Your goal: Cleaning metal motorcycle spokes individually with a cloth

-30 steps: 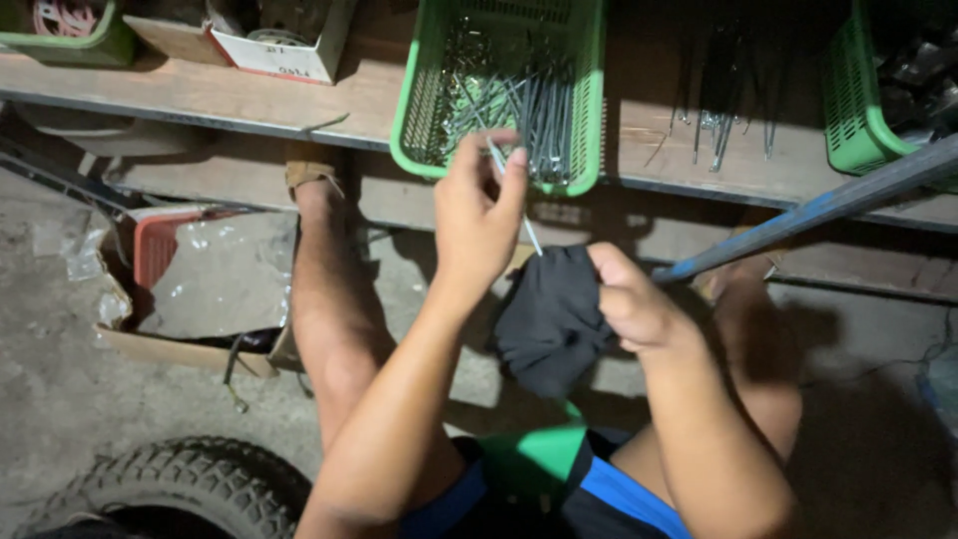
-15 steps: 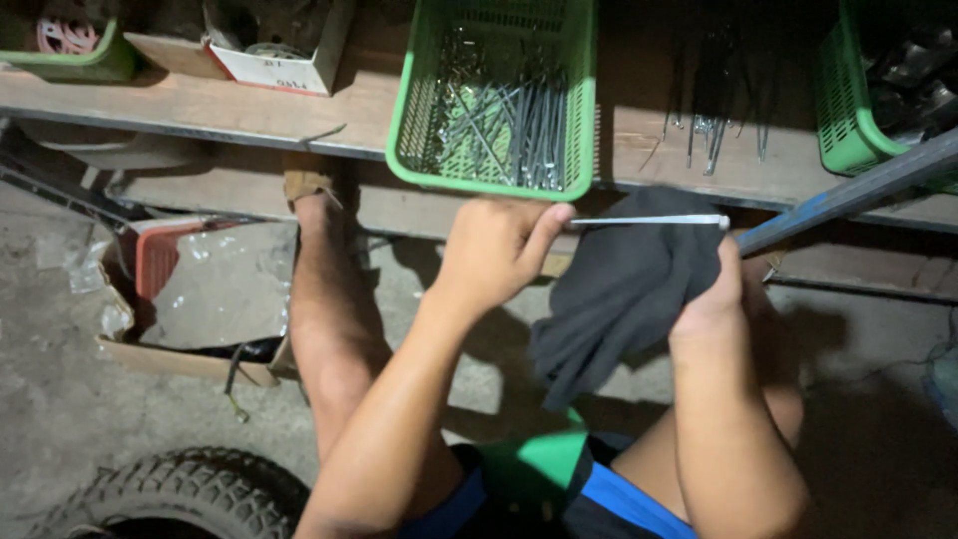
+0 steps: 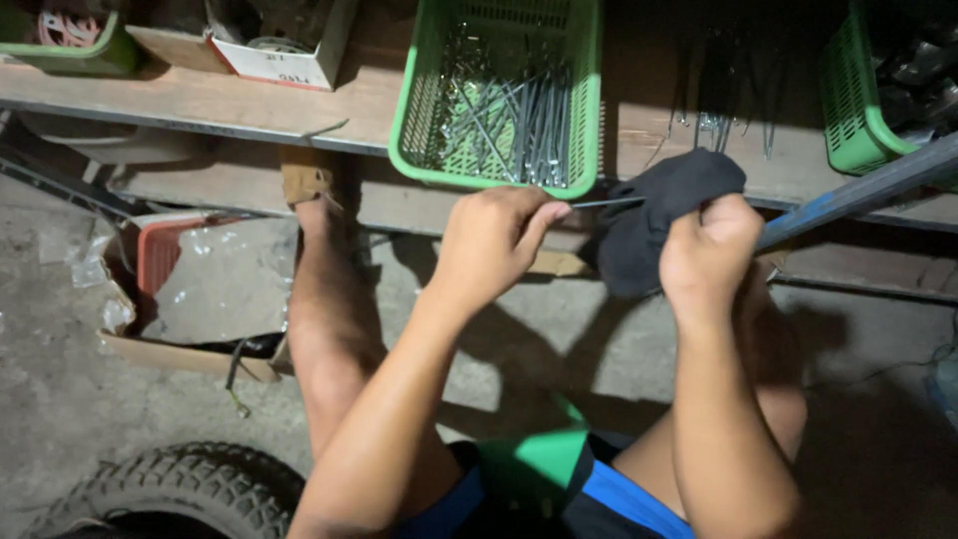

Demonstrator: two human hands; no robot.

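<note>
Below the green basket (image 3: 589, 110) of spokes (image 3: 519, 120), left hand (image 3: 494, 240) pinches a spoke (image 3: 604, 203), right hand (image 3: 704, 255) clamps cloth (image 3: 649, 215).

My workshop, seen from a low seat on the floor.
A wooden shelf (image 3: 339, 115) in front of me carries a green basket (image 3: 589, 120) of metal spokes (image 3: 519, 120); below it are bare concrete, a cardboard box (image 3: 190, 354) and a tyre (image 3: 200, 489).

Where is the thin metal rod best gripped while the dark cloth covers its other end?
Probably at the bare end of the thin metal rod, coming from the person's left, as the left hand does. The rod lies level, and the dark cloth bunched in the right hand hides the rest.
</note>
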